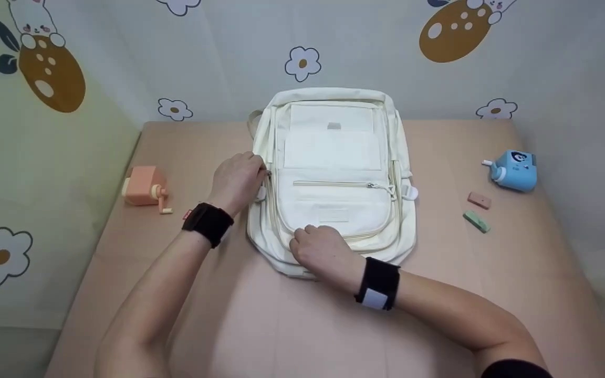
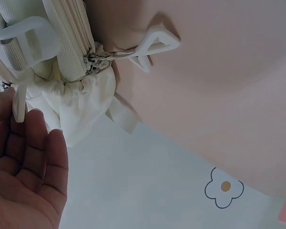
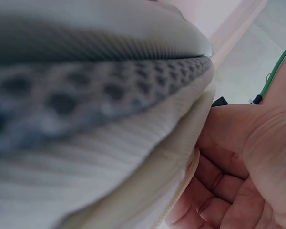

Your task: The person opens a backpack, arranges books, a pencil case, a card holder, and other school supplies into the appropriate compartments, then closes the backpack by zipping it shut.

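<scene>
Working bag (image 1: 334, 152) near back edge of table (image 1: 449, 252), ctr. Pinching zip pull (image 2: 19, 107) w/ L hand (image 1: 237, 181), gripping lower front w/ R hand (image 1: 324, 255). Prob. partway thru zipping; can't tell direction or amt left.

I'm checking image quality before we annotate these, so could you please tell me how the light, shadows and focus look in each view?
Head view: the white backpack is brightly lit, with soft shadows on the tabletop; left wrist view: dimmer, with the white zipper-pull loop casting a small shadow; right wrist view: the dotted mesh blurs heavily toward the left edge.
</scene>
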The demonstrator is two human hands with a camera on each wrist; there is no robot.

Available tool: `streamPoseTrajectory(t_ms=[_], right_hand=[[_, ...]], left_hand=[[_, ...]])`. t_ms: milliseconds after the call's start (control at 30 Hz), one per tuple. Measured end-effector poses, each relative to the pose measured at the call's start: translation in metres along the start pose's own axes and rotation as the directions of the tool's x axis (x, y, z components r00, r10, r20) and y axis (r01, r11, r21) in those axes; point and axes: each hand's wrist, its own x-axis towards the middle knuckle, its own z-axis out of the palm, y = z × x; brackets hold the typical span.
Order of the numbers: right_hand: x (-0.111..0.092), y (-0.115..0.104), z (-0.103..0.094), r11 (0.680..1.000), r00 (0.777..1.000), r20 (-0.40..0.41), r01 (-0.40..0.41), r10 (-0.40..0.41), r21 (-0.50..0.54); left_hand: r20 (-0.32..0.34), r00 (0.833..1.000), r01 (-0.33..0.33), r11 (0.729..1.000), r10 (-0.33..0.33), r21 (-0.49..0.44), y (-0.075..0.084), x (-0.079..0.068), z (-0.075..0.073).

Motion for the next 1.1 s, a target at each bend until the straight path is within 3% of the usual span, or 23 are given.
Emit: streamPoseTrajectory(t_ms=[367, 700, 900, 1100], right_hand=[[0.001, -0.002, -0.001, 1.000, 1.000, -0.007, 0.014, -0.014, -0.005], [-0.006, 0.003, 0.000, 0.999, 1.000, -0.018, 0.008, -0.008, 0.033], [-0.031, 0.018, -0.003, 0.990, 0.997, -0.053, -0.042, 0.050, 0.134], [-0.074, 0.045, -0.001, 0.956, 0.985, -0.097, -0.109, 0.140, 0.272]], left_hand=[[-0.001, 0.998, 0.060, 0.998, -0.060, -0.021, -0.006, 0.015, 0.000], [0.012, 0.996, 0.086, 0.995, -0.086, -0.052, -0.007, 0.012, 0.003], [-0.026, 0.997, 0.068, 0.995, -0.070, -0.074, -0.006, 0.007, 0.007], [-0.058, 0.997, 0.036, 0.996, -0.040, -0.079, -0.007, 0.003, 0.008]])
